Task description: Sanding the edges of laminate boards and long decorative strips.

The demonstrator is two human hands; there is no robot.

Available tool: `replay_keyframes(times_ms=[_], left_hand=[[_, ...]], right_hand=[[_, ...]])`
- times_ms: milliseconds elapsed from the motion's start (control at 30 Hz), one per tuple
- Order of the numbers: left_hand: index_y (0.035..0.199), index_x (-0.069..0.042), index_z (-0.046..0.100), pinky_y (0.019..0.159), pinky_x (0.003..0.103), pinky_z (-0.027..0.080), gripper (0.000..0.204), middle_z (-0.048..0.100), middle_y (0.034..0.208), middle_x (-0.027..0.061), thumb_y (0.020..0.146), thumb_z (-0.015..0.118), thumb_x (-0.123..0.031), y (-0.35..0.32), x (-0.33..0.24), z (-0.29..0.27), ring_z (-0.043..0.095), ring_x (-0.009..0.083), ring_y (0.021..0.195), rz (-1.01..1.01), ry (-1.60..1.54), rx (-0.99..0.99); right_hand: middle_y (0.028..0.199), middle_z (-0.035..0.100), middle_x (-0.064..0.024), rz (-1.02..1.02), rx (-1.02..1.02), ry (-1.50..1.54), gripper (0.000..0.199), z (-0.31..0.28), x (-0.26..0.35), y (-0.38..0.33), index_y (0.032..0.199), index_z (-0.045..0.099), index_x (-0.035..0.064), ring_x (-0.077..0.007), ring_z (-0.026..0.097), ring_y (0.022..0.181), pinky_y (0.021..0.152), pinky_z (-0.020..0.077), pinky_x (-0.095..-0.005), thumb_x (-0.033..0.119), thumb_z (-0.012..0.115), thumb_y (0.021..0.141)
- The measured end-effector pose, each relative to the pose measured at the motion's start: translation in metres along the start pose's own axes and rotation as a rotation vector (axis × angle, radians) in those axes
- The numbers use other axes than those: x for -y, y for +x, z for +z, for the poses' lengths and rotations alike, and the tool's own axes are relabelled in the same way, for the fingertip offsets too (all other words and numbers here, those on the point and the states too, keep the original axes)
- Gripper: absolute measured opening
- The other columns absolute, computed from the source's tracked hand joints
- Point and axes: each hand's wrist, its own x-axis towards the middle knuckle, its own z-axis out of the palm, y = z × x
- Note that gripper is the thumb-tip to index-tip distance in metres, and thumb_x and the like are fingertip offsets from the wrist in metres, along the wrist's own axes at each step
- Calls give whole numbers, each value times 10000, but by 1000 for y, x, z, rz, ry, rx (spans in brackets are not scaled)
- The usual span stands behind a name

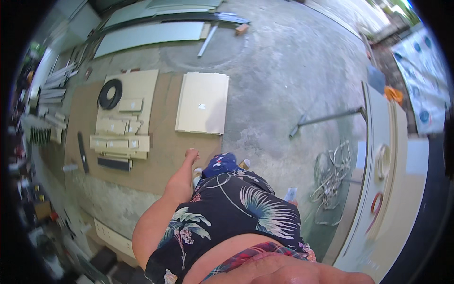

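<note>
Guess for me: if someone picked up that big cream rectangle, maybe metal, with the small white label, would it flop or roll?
The cream, rectangular, possibly metal panel would probably stay stiff: its edges look straight. It likely won't roll, since it lies broad and flat. Its wide face may make it awkward to lift.

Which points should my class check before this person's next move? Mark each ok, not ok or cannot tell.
1. Left hand free of any panel: ok.
2. Right hand empty: cannot tell, mostly hidden.
3. Flanged cream panel lying on the brown sheet: ok.
4. Left hand touching that panel: not ok, apart from it.
5. Right side free of tangles: not ok, tangled pale cord lies there.
</note>
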Motion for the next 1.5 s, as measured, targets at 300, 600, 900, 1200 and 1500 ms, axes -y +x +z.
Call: replay_keyframes(times_ms=[300, 600, 900, 1200, 1500], left_hand=[[788, 31, 611, 521, 360, 539, 151, 623, 680, 128, 697, 549, -73, -40, 47, 63, 630, 239, 582, -153, -185, -344], [799, 37, 609, 525, 350, 544, 158, 621, 688, 151, 707, 564, -84, 21, -39, 108, 631, 246, 553, -245, -527, -421], [980, -30, 605, 507, 287, 508, 261, 627, 776, 102, 757, 598, -165, 86, -249, 107, 628, 179, 592, 27, -454, -396], [965, -29, 631, 783, 359, 488, 317, 641, 949, 170, 725, 612, -235, 125, -407, 165, 630, 271, 862, 184, -215, -500], [952, -54, 636, 825, 378, 468, 464, 626, 1007, 168, 641, 700, -393, 120, -588, 247, 599, 297, 943, 362, 237, -172]], right_hand=[[800, 615, -244, 80, 261, 460, 249, -44, 267, 228, 895, 561, -64, -401, 608, 798, 721, 468, -443, 43, 448, 702], [880, 605, -271, -798, 348, -110, 301, 43, 486, 333, 948, 557, -74, -386, 617, 752, 701, 488, -444, 83, 463, 708], [756, 616, -252, -1020, 243, -237, 253, 33, 652, 385, 872, 603, -8, -420, 597, 794, 699, 467, -460, 113, 480, 688], [718, 602, -289, -998, 400, -562, 290, 58, 752, 517, 737, 626, -71, -444, 602, 758, 661, 479, -450, 190, 553, 633], [601, 616, -120, -752, 843, -546, 232, 32, 866, 598, 649, 611, -40, -183, 603, 520, 459, 460, -315, 179, 685, 628]])
